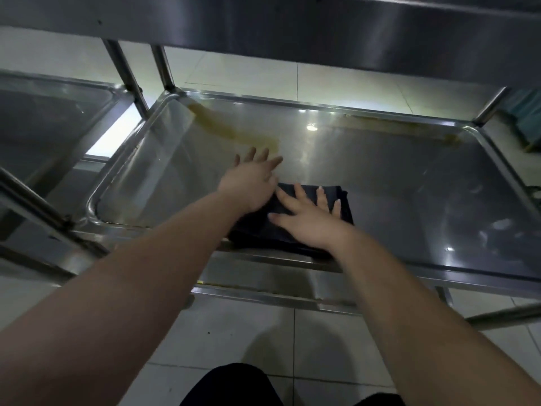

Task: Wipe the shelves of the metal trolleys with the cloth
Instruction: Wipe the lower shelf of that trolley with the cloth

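My right hand [310,221], fingers spread, pressed the cloth [263,235] flat for even contact; left hand [251,183], also splayed, hovered beside the streak [231,131].

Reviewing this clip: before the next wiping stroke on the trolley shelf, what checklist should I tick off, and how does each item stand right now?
1. Cloth under a hand: ok. The right hand lies flat on the dark cloth, fingers spread.
2. Cloth on the shelf: ok. It lies on the shelf, near the front rim.
3. Shelf clean: not ok. A yellowish streak runs across the far left part.
4. Left hand touching the shelf: cannot tell. The left hand is blurred, fingers straight.
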Demonstrator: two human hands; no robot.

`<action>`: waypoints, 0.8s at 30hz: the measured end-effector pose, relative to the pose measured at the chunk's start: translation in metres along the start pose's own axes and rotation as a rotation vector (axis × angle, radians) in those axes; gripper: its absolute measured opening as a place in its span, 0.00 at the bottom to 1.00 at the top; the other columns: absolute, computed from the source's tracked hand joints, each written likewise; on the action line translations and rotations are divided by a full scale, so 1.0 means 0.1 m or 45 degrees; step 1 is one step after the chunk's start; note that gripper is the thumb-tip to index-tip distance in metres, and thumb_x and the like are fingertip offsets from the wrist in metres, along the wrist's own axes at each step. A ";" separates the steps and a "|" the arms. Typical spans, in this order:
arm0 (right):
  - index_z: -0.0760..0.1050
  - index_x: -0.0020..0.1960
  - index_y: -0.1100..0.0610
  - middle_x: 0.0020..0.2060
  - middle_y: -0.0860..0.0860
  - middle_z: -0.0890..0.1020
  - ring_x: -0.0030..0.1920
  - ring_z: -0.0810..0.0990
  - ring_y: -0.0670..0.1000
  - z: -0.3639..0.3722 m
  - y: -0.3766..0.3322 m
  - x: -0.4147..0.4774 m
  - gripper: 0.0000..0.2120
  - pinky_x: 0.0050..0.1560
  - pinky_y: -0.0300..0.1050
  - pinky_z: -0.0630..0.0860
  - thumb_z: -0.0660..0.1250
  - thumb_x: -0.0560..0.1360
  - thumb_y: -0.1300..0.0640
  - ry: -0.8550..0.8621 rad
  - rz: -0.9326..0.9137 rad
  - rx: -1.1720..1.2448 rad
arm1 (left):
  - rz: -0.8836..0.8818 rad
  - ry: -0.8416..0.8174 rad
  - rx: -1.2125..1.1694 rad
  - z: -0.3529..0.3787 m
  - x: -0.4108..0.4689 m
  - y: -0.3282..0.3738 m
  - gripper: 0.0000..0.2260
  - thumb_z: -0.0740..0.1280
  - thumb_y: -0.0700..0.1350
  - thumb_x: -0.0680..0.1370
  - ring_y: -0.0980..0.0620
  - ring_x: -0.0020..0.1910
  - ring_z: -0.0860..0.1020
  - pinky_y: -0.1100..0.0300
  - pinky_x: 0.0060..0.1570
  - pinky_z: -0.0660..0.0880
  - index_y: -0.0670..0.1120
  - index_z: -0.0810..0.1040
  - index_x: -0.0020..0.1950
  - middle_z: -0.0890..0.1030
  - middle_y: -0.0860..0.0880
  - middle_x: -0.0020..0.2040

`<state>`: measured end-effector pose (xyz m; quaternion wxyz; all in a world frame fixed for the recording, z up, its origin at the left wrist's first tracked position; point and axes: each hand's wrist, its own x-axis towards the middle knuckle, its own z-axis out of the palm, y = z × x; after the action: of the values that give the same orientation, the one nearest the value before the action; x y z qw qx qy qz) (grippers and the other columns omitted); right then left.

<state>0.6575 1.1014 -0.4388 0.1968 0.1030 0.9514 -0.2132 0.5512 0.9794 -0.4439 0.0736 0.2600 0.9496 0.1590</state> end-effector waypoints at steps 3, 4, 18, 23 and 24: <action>0.54 0.78 0.37 0.80 0.42 0.48 0.79 0.42 0.57 -0.28 0.54 0.00 0.24 0.73 0.65 0.36 0.53 0.83 0.41 0.257 0.133 0.119 | -0.009 0.105 0.196 0.30 -0.28 0.46 0.23 0.51 0.54 0.84 0.42 0.80 0.51 0.43 0.76 0.46 0.51 0.59 0.80 0.57 0.44 0.81; 0.56 0.78 0.39 0.80 0.43 0.51 0.79 0.44 0.57 -0.30 0.73 0.02 0.24 0.75 0.65 0.39 0.53 0.83 0.43 0.365 0.198 0.162 | -0.012 0.086 0.183 0.39 -0.33 0.59 0.24 0.50 0.56 0.84 0.42 0.80 0.50 0.41 0.76 0.44 0.53 0.57 0.80 0.55 0.45 0.81; 0.41 0.78 0.34 0.80 0.44 0.43 0.79 0.40 0.61 0.02 0.99 0.05 0.27 0.74 0.69 0.36 0.40 0.80 0.33 0.423 0.302 -0.334 | -0.133 -0.096 0.294 0.30 -0.34 -0.08 0.38 0.41 0.80 0.69 0.40 0.79 0.36 0.27 0.68 0.34 0.69 0.40 0.77 0.39 0.53 0.81; 0.39 0.76 0.31 0.80 0.43 0.40 0.77 0.37 0.66 -0.21 0.61 0.65 0.26 0.69 0.75 0.35 0.40 0.80 0.34 0.324 0.239 -0.270 | -0.154 -0.191 0.307 0.26 -0.47 0.02 0.42 0.40 0.83 0.62 0.37 0.77 0.32 0.25 0.66 0.34 0.73 0.34 0.74 0.33 0.47 0.80; 0.39 0.77 0.32 0.80 0.43 0.40 0.77 0.37 0.65 -0.27 0.51 0.82 0.26 0.70 0.74 0.35 0.41 0.81 0.35 0.306 0.200 -0.259 | -0.174 -0.211 0.307 0.26 -0.51 0.02 0.42 0.40 0.83 0.61 0.37 0.77 0.31 0.25 0.66 0.34 0.73 0.33 0.73 0.32 0.47 0.80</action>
<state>0.5895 1.1681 -0.4696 0.1070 0.1815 0.9738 -0.0857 0.6016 0.9616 -0.4647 0.1305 0.2138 0.9680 0.0166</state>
